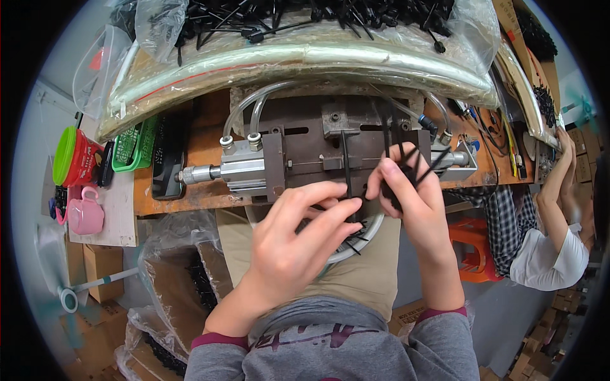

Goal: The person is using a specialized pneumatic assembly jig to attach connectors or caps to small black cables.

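Note:
A thin black plastic rod lies across the middle of a metal clamping fixture. My left hand has its thumb and forefinger closed around the near end of this rod. My right hand, just right of it, is curled round several black plastic rods, which stick out between the fingers at different angles. Silver pneumatic cylinders with clear hoses flank the fixture. Below my hands, partly hidden by them, a round white-rimmed container in my lap holds more black pieces.
Behind the fixture, a plastic-wrapped tray edge borders a heap of black parts. A phone, green basket and pink cup stand left. Cardboard boxes are lower left. Another person works right, beside an orange stool.

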A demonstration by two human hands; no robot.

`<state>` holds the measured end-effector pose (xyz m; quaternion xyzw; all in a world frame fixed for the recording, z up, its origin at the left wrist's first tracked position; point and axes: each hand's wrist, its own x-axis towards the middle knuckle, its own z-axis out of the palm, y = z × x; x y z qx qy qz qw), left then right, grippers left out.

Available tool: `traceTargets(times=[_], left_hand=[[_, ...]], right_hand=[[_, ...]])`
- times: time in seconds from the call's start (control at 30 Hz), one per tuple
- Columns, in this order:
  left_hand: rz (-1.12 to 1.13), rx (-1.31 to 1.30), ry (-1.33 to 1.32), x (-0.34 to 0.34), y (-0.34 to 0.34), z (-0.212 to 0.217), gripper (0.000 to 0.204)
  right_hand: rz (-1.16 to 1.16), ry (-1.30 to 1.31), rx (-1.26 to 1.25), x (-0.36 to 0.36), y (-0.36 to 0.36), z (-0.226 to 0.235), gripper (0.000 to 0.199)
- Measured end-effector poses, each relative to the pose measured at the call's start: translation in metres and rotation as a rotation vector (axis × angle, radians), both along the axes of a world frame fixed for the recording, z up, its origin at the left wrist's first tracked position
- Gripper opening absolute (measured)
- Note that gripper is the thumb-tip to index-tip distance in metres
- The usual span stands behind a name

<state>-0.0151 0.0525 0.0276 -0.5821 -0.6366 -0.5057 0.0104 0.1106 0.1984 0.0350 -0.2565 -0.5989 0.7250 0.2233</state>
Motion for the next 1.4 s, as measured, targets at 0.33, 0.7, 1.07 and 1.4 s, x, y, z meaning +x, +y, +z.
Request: traceTargets(times=[0.33, 0.7, 1.07, 1.4], left_hand=[[0.092, -0.222, 0.368, 0.004, 0.013, -0.029, 0.024], [-0.005, -0.146, 0.215, 0.003, 0.011, -0.015, 0.029], [-0.116, -0.077, 0.037, 0.006, 0.0, -0.01, 0.032], [0.072, -0.244, 0.332, 0.002, 0.017, -0.029, 0.027]], right_hand=[[-0.131, 0.064, -0.019, 0.023, -0.027, -0.003, 0.013], [-0.255, -0.023, 0.082, 0.026, -0.032, -0.018, 0.019], [-0.149, -0.034, 0.021, 0.015, -0.039, -0.026, 0.028], [-0.163, 0.023, -0.055, 0.021, -0.036, -0.024, 0.031]])
